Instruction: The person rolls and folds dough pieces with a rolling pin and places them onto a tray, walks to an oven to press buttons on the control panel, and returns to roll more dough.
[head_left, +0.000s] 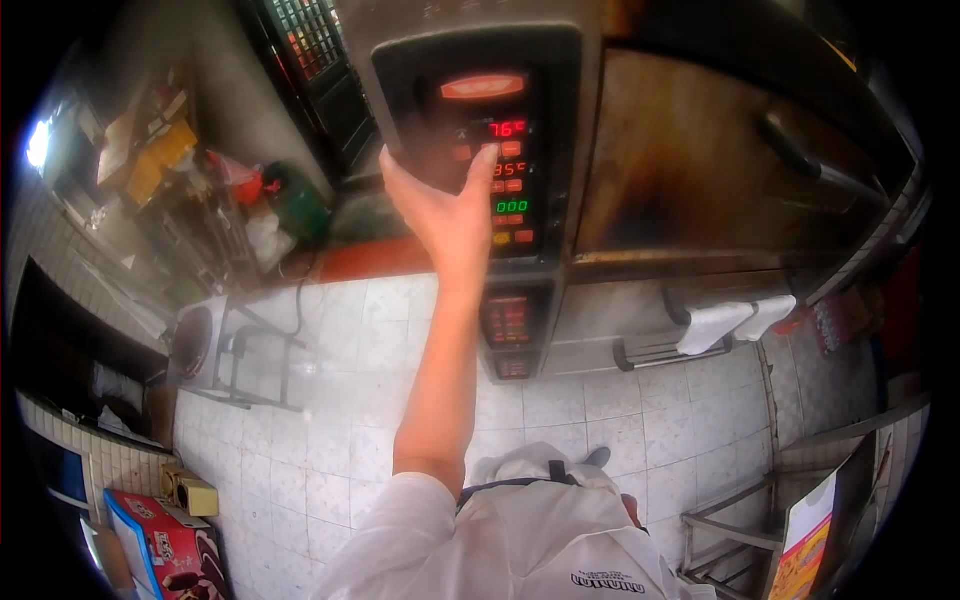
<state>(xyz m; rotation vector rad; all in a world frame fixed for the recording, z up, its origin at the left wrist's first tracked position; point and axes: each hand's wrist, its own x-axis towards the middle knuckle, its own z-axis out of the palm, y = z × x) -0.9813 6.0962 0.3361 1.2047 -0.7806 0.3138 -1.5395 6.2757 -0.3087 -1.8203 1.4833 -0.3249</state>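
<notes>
My left hand point(440, 205) reaches up to a black oven control panel point(540, 140), thumb and fingers spread wide. Its thumb tip lies at a button just under the top red display, which reads 76°C. Below it, a second red display is partly covered by the thumb, and a green display shows zeros. The hand holds nothing. Beside the panel is a browned oven door point(680, 160) with a bar handle point(825, 175), closed. I cannot see my right hand; a small brownish patch at the right edge of my white clothing is too unclear to name.
White cloths point(715, 328) hang on a lower door handle. A metal-framed stool point(245, 350) stands on the tiled floor at left. A red box point(175, 550) is at lower left, a metal rack point(735, 530) at lower right. A green container point(297, 200) stands behind, upper left.
</notes>
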